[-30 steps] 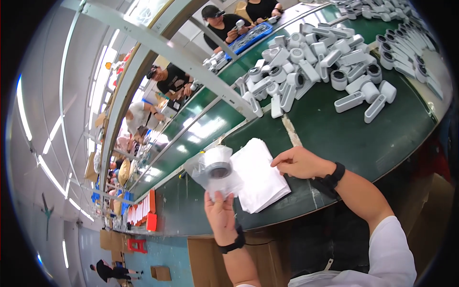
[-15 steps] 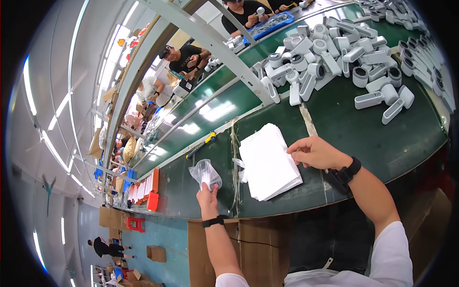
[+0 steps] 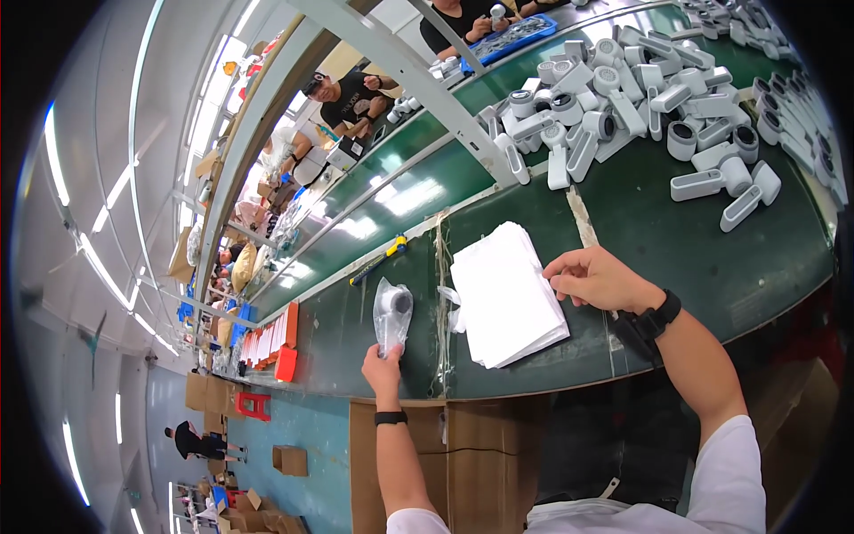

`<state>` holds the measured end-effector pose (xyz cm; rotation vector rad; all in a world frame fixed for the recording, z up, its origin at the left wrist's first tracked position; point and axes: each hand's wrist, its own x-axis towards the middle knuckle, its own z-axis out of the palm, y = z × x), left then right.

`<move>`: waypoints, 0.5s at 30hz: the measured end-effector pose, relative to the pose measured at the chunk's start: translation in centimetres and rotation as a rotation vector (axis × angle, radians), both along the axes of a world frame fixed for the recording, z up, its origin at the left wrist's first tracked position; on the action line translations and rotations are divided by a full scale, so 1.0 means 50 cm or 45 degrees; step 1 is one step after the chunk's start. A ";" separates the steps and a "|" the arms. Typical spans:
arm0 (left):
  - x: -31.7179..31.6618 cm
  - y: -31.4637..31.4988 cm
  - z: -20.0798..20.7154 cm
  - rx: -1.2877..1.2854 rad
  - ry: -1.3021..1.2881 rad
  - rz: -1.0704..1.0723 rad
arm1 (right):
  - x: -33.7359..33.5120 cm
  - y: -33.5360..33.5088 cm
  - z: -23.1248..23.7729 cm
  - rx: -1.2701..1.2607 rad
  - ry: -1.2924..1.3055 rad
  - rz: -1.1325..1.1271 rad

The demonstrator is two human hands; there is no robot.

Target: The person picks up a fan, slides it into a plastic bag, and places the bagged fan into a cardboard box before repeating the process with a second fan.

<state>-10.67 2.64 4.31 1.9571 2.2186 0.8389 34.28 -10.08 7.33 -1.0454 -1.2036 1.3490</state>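
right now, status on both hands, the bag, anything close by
Left hand holding clear bag, grey part inside. Right hand at right edge of paper stack, contact unclear. Yellow-black tool just beyond bag.

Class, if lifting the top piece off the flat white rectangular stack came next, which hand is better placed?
Probably the right hand: it is at the stack's right edge. The left hand holds a clear plastic bag with a pale grey device inside.
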 end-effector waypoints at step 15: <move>0.089 0.127 0.040 -0.203 0.293 -0.161 | -0.001 -0.002 -0.006 0.036 -0.017 -0.006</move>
